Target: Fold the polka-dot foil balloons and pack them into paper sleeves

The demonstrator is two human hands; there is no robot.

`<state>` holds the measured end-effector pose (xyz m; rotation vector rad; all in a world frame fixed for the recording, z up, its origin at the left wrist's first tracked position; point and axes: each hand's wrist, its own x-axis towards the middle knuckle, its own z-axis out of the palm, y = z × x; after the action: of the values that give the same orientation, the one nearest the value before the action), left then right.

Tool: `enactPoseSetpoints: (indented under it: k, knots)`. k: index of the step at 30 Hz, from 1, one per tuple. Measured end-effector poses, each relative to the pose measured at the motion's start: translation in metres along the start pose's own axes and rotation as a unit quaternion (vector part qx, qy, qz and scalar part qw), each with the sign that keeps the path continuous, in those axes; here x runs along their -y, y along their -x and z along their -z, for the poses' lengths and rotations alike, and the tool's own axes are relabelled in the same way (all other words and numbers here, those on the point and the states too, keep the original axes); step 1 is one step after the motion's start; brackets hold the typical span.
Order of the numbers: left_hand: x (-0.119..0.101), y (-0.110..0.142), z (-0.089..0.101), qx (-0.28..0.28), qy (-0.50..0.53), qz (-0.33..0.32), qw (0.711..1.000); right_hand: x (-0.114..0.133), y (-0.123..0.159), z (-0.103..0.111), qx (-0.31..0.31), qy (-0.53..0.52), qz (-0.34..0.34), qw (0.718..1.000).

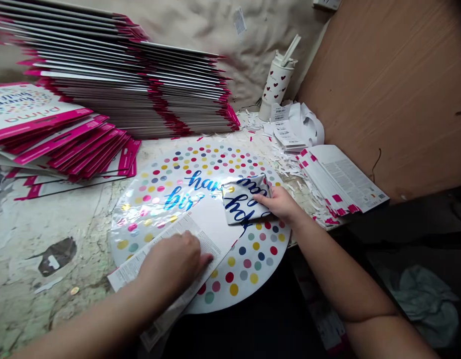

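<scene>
The hands stay apart at lower centre of the frame, neither clamping: the left hand (172,267) lies flat on a printed paper insert (131,264), and the right hand (277,204) presses the folded top (245,199) of a round dotted foil balloon (245,264) smooth on the desk (36,219).

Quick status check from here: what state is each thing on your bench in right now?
Left hand: lying on the printed paper sheet.
Right hand: pressing on the folded foil.
Foil balloon: flat, with one part folded over.
Printed paper sheet: lying across the balloon.
Pink-edged packs: stacked high.
Heart-print tumbler: upright, lidded, with a straw.
Paper scraps: scattered on the bench.
</scene>
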<state>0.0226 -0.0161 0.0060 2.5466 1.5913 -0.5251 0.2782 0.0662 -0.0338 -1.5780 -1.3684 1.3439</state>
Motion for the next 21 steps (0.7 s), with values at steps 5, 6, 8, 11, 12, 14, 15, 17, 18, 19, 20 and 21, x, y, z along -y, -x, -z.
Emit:
enactPoseSetpoints:
  k: [5,6,8,11,12,14,15,17,18,19,20,21]
  knots:
    - [0.029,-0.041,0.002,-0.158,0.087,-0.152,0.972,0.001,0.004,-0.012,-0.021,0.007,0.037,0.999]
    - [0.034,-0.047,-0.001,-0.168,0.100,-0.170,0.966,0.002,0.006,-0.015,-0.024,0.019,0.040,0.999]
    - [0.037,-0.054,-0.005,-0.184,0.117,-0.202,0.955,0.007,0.011,-0.019,-0.025,0.046,0.041,0.998]
    - [0.035,-0.052,-0.005,-0.224,0.131,-0.231,0.938,0.016,0.015,-0.020,0.010,0.076,0.039,0.996]
    - [0.035,-0.051,-0.004,-0.239,0.133,-0.234,0.933,0.020,0.015,-0.018,0.042,0.077,0.039,0.995]
    - [0.035,-0.047,-0.001,-0.270,0.128,-0.239,0.924,0.027,0.013,-0.016,0.136,0.060,0.033,0.988]
    - [0.036,-0.046,0.000,-0.284,0.122,-0.244,0.919,0.031,0.011,-0.016,0.186,0.043,0.022,0.981]
    - [0.037,-0.044,0.000,-0.303,0.109,-0.254,0.912,0.039,0.005,-0.018,0.251,0.009,-0.011,0.968]
    - [0.037,-0.043,-0.001,-0.306,0.104,-0.256,0.911,0.044,0.002,-0.020,0.264,-0.003,-0.025,0.964]
    - [0.037,-0.042,-0.002,-0.305,0.100,-0.255,0.912,0.048,-0.001,-0.022,0.270,-0.015,-0.034,0.962]
    - [0.038,-0.042,-0.003,-0.303,0.098,-0.250,0.914,0.053,-0.004,-0.023,0.270,-0.026,-0.038,0.962]
    - [0.038,-0.041,-0.005,-0.301,0.098,-0.246,0.916,0.057,-0.006,-0.024,0.265,-0.041,-0.036,0.963]
